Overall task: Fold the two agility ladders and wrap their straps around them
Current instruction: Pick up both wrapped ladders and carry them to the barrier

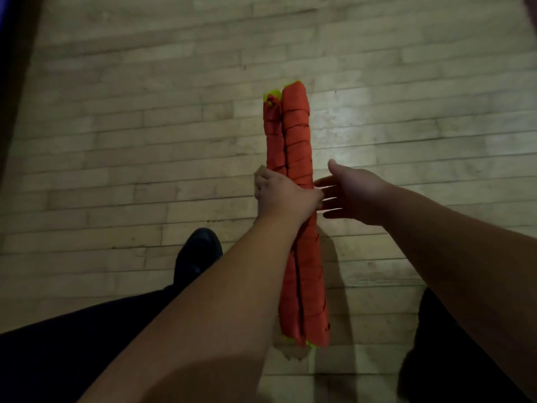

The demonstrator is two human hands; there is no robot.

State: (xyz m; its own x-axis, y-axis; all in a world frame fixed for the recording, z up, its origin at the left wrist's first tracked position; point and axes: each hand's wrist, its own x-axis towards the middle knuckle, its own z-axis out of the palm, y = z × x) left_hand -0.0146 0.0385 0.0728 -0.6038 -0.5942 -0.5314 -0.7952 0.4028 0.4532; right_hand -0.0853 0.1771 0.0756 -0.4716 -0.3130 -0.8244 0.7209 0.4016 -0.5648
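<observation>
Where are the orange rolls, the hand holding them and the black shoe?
orange rolls (297,135): head view, upper wraps of the thicker roll.
left hand (286,196): head view, back of the hand gripping the rolls.
black shoe (197,254): head view, top of the shoe.

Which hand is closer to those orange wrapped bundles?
Left. The left hand grips both orange bundles around their middle; the right hand is open just to their right, fingertips almost touching.
</observation>
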